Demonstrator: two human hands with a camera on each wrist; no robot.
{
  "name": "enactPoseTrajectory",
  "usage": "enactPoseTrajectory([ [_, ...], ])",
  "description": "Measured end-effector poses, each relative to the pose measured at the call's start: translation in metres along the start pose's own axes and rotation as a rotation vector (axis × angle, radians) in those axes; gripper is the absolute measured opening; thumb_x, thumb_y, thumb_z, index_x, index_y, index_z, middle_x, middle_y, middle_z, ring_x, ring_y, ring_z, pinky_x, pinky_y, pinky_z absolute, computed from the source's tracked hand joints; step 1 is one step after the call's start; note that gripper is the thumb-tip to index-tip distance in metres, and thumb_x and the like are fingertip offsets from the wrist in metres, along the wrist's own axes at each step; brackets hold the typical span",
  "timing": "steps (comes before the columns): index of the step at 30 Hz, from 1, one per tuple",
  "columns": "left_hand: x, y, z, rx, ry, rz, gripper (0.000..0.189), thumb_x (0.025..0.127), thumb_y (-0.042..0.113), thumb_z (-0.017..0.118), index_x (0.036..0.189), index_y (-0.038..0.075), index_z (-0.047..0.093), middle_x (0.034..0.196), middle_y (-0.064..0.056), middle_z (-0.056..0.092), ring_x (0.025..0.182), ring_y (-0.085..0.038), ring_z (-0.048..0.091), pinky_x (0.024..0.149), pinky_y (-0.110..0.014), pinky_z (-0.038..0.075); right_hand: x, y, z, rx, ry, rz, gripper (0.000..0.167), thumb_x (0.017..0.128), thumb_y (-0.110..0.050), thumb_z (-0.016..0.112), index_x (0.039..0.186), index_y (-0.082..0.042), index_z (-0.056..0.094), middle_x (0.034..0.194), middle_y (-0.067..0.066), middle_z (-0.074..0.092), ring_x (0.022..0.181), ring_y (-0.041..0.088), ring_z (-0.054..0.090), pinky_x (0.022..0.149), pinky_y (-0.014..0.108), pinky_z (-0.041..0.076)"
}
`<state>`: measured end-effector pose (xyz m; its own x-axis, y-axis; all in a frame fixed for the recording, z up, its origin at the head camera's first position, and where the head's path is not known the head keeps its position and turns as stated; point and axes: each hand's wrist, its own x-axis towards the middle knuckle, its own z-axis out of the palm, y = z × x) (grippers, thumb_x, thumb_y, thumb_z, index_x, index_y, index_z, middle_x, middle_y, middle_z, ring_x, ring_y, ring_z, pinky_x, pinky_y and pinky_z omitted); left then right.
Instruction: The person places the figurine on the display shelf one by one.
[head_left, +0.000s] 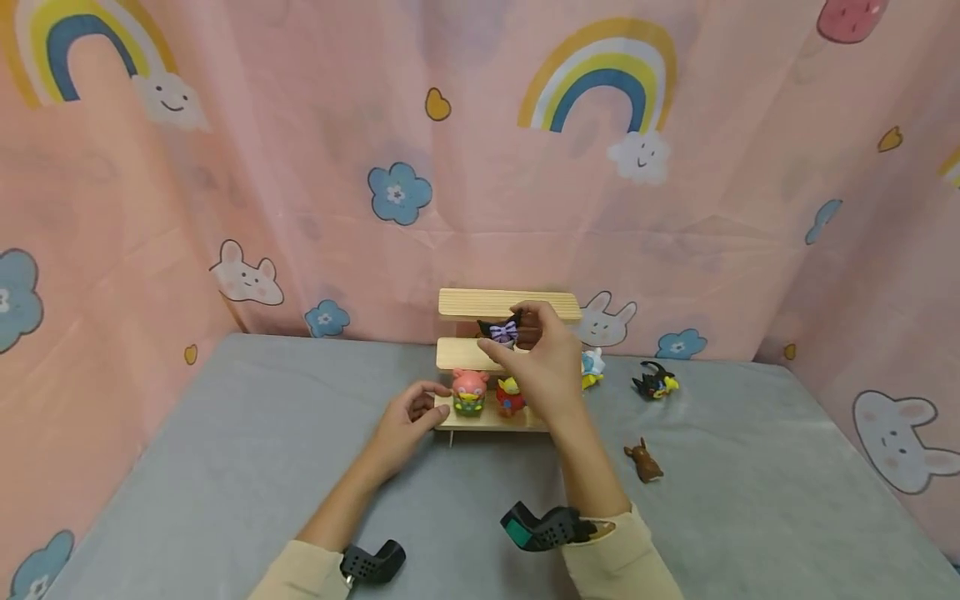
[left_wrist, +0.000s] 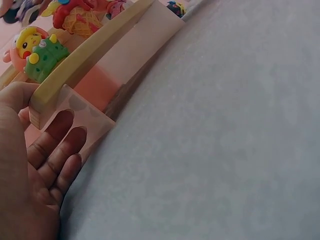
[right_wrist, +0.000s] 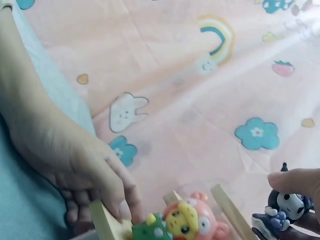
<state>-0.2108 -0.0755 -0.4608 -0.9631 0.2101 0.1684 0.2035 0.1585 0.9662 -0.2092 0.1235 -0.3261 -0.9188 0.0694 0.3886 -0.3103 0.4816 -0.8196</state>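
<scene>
"On the left, what?"

"Left hand (head_left: pixel 405 423), with thumb and fingers round the end of the bottom step (head_left: pixel 480 423)."

"And next, going right?"

"Black doll (head_left: pixel 503 333) with a purple bow, right by the middle step (head_left: pixel 459 354), lower than the top step (head_left: pixel 487 303). Touching? Can't tell."

"Head up?"

"Probably."

"Nearest hand?"

"Right hand (head_left: pixel 547 358), on the right side, with thumb and fingers pinched on the black doll."

The right hand (head_left: pixel 553 358) partly hides the wooden stand (head_left: pixel 459 355) and is cropped in its wrist view.
</scene>
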Motion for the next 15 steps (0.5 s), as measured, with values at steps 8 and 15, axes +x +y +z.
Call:
enactPoseTrajectory([
  [8, 0.0, 0.002, -0.002, -0.004, 0.011, 0.001, 0.025, 0.098, 0.016, 0.065, 0.121, 0.007, 0.063, 0.087, -0.007, 0.062, 0.075, -0.009, 0.055, 0.07, -0.024, 0.044, 0.016, -0.011, 0.019, -0.024, -0.113, 0.056, 0.05, 0.077, -0.019, 0.089, 0.109, -0.004, 0.054, 0.098, 0.014, 0.068, 0.085, 0.022, 0.068, 0.068, 0.028, 0.057],
  [15, -0.002, 0.003, -0.002, -0.012, 0.01, 0.032, 0.026, 0.097, 0.017, 0.064, 0.12, 0.006, 0.064, 0.085, -0.004, 0.065, 0.074, -0.008, 0.056, 0.069, -0.024, 0.046, 0.02, -0.004, 0.027, -0.084, -0.168, 0.118, 0.05, 0.077, -0.021, 0.089, 0.11, -0.005, 0.054, 0.1, 0.013, 0.066, 0.087, 0.022, 0.065, 0.066, 0.027, 0.054],
])
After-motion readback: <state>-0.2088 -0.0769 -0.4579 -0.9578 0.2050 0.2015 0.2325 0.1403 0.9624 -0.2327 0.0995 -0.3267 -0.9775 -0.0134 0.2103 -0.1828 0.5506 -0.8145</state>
